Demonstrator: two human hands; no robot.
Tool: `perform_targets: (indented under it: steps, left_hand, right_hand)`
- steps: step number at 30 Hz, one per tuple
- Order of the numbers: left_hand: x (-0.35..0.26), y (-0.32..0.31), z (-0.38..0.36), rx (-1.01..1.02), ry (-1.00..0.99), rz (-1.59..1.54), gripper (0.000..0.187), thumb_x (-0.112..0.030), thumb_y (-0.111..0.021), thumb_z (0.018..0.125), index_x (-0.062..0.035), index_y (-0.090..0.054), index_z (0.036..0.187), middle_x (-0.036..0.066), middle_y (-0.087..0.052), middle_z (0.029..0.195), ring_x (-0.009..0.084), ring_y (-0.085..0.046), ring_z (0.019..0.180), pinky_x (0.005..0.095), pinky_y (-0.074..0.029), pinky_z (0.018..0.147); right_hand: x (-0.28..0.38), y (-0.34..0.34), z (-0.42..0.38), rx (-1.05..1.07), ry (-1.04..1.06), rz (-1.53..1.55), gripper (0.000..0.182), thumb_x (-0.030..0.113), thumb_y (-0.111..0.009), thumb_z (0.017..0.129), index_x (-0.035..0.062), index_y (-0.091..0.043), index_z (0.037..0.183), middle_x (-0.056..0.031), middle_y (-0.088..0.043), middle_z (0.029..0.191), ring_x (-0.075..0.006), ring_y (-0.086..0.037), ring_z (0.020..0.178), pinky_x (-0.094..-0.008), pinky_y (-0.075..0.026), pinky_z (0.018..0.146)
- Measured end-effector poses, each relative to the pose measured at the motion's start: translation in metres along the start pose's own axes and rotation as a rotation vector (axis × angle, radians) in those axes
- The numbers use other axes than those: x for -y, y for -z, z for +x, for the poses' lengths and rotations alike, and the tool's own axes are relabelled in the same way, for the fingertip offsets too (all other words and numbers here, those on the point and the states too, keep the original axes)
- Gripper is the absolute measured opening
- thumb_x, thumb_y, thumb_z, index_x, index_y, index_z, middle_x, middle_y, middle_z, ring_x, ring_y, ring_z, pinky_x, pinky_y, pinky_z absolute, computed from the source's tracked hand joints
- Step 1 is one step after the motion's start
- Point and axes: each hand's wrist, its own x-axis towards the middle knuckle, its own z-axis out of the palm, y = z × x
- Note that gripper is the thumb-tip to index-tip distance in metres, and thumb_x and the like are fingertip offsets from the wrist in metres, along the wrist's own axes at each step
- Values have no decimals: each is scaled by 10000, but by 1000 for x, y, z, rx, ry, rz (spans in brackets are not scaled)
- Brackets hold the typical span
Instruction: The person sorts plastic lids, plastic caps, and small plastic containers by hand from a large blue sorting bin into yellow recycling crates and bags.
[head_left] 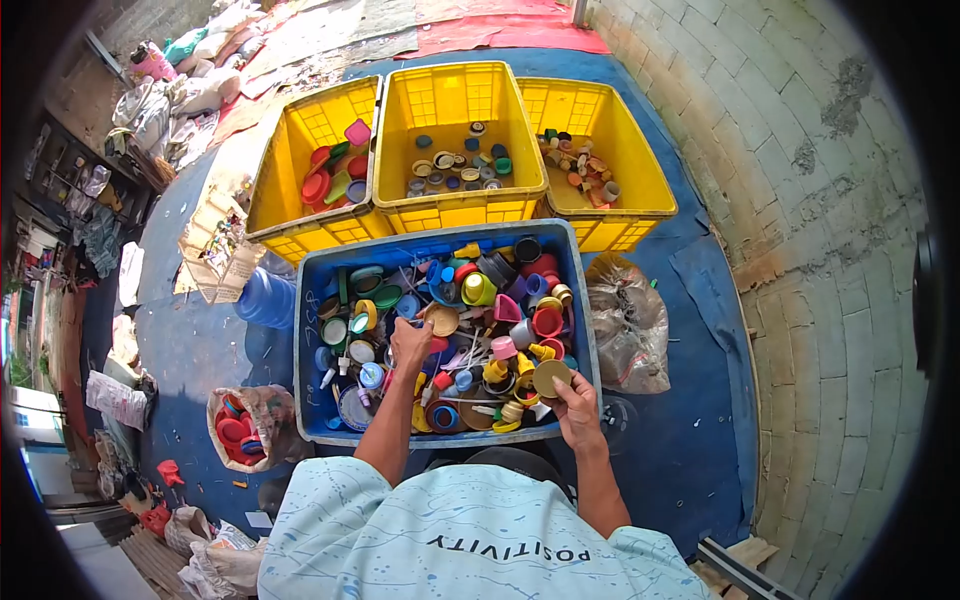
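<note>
A blue crate (308, 385) in front of me is full of mixed plastic caps and lids. My left hand (410, 347) reaches into it, its fingers pinched at the edge of a round tan lid (442, 320). Over the crate's near right corner, my right hand (577, 408) holds a round olive-gold lid (551, 379) between thumb and fingers. Around the hands lie a yellow-green cap (479, 289), a pink cap (503, 347) and a white lid (361, 351).
Beyond the crate stand a left yellow bin (290, 130), a middle yellow bin (450, 95) and a right yellow bin (620, 120), each holding some caps. A clear plastic bag (630, 330) sits at right, a sack of red lids (250, 425) at left. A block wall (800, 250) borders the right.
</note>
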Motion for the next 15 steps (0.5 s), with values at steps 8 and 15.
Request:
perform_targets:
  steps: [8, 15]
  left_hand:
    - [5, -12, -6, -56, 110, -163, 540, -248, -787, 632, 58, -587, 1029, 221, -657, 988, 325, -643, 946, 393, -490, 837]
    - [14, 26, -61, 110, 268, -1107, 210, -107, -713, 821, -40, -633, 1004, 3, -618, 770, 62, -521, 585, 199, -417, 533]
  right_hand:
    - [7, 11, 14, 80, -67, -51, 275, 123, -620, 899, -4, -556, 1135, -89, -632, 1049, -160, -645, 928, -298, -560, 799]
    - [19, 15, 49, 179, -155, -38, 342, 56, -608, 890, -14, -495, 1205, -110, -612, 1128, -201, -639, 979, -332, -569, 804]
